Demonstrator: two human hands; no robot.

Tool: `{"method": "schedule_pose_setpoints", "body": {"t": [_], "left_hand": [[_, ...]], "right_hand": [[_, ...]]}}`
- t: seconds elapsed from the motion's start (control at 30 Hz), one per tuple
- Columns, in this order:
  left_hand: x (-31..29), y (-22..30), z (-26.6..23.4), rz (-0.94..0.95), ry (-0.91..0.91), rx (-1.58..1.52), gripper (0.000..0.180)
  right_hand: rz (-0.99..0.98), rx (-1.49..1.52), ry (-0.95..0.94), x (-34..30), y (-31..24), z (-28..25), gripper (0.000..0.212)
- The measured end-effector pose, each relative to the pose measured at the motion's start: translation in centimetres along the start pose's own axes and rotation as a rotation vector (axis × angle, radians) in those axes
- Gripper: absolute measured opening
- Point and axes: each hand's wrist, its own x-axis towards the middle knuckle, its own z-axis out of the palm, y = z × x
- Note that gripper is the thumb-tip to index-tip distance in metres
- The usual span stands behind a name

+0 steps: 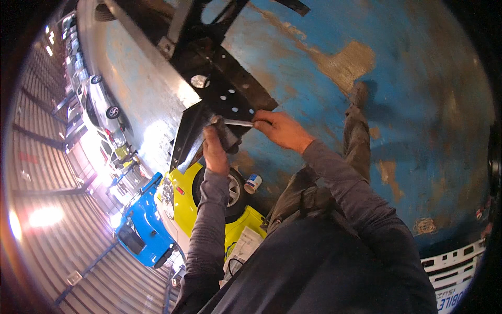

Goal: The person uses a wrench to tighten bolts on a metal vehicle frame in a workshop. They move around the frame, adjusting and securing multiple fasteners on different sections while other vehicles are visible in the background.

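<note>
A black metal vehicle frame rail, pierced with round holes, reaches down from the top to just in front of me. My right hand is closed around the outer end of a slim silver wrench, which lies across the rail's end. At the wrench's other end, my left hand is raised with its fingers closed against a small dark bracket. The fingertips and the fastener there are partly hidden. Beside them an angled black plate flares out to the left.
A yellow vehicle body part and a wheel are close below my left forearm, with a small tin beside the tyre. Further left are a blue truck cab and parked cars. A white grille lies at lower right.
</note>
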Motion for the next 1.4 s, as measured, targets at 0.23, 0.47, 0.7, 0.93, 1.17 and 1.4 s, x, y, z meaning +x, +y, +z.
{"method": "schedule_pose_setpoints", "body": {"t": [0.23, 0.47, 0.7, 0.93, 1.17, 1.4], "left_hand": [[0.6, -0.6, 0.2, 0.064, -0.034, 0.009, 0.058], [0.1, -0.3, -0.5, 0.203, 0.045, 0.118, 0.076], [-1.4, 2.1, -1.5, 0.049, 0.045, 0.315, 0.101], [-1.5, 1.6, -1.9, 0.102, 0.086, 0.211, 0.100], [-0.5, 2.2, -1.5, 0.090, -0.035, 0.284, 0.097], [-1.2, 1.7, -0.7, 0.060, 0.042, 0.112, 0.090]], "right_hand": [[0.024, -0.104, 0.035, 0.0, 0.3, 0.7, 0.036], [0.113, -0.331, 0.086, -2.3, 0.5, 2.3, 0.066], [0.143, -0.524, 0.224, -4.2, 0.4, 4.1, 0.065], [0.273, -0.651, 0.200, -7.0, -8.4, 8.1, 0.046], [0.416, -0.544, 0.243, -7.6, -11.4, 9.1, 0.041], [0.174, -0.682, 0.416, -6.5, -9.7, 8.9, 0.037]]}}
